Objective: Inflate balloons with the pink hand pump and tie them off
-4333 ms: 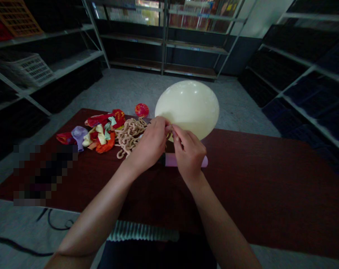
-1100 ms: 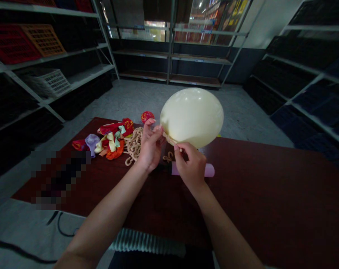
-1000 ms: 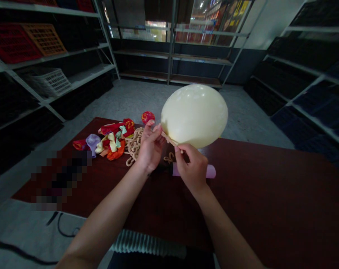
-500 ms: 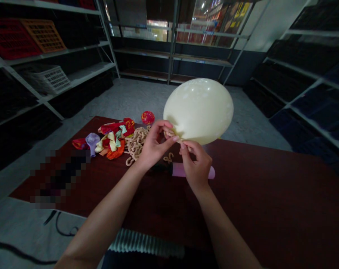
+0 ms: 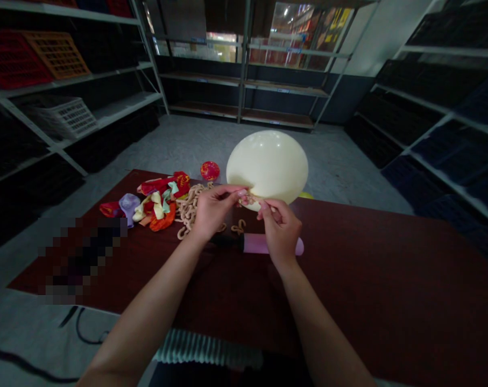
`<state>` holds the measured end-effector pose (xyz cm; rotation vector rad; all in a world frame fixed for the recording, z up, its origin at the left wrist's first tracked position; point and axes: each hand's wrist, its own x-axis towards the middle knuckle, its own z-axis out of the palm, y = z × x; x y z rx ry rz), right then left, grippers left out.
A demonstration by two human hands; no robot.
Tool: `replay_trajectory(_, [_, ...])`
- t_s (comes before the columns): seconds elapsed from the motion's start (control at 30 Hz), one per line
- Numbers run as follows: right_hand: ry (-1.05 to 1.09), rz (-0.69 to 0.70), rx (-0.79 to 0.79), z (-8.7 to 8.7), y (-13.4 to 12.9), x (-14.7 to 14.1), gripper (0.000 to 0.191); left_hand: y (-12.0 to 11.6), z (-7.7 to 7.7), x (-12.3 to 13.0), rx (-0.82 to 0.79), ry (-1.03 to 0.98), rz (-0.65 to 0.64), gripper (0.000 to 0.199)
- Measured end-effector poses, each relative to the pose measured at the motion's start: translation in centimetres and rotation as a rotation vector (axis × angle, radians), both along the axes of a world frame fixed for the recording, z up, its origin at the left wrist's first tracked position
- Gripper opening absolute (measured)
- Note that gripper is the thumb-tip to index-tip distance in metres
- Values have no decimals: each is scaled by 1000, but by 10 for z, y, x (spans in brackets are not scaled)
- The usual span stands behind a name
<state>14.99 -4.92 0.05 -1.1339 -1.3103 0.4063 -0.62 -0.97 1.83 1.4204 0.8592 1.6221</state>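
A large inflated cream balloon is just beyond my hands, its neck end towards me. My left hand is closed in a pinch on a short tan cord at that end. The fingers of my right hand pinch the cord's other side, so it runs between the two hands. How the cord meets the balloon's neck is too small to tell. Under my hands lies a purple balloon pump with a black end, partly covered by my right hand. Beside my left hand is a pile of tan curled cord pieces.
Uninflated balloons in several colours lie at the left of the dark red table. A small red balloon is at the far edge, and a yellow one shows behind it. Metal shelves with crates surround the floor.
The cream balloon has moved slightly left and down and shows smaller. My hands have drawn a little apart, with the cord spanning between them.
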Motion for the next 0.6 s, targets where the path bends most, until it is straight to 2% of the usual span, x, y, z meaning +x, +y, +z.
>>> replay_trajectory(0.2, [-31,6,-48,3,0,2,17,2,2,2,-117,-265,-91,26])
replay_trajectory(0.33, [-46,14,-65,4,-2,1,18,3,0,-1,-184,-383,-96,35])
replay_trajectory(0.43, [-63,12,-74,5,-1,1,19,3,0,-2,-194,-415,-112,39])
replay_trajectory(0.6, [-86,15,-59,1,3,4,20,3,3,-1,-190,-325,-195,37])
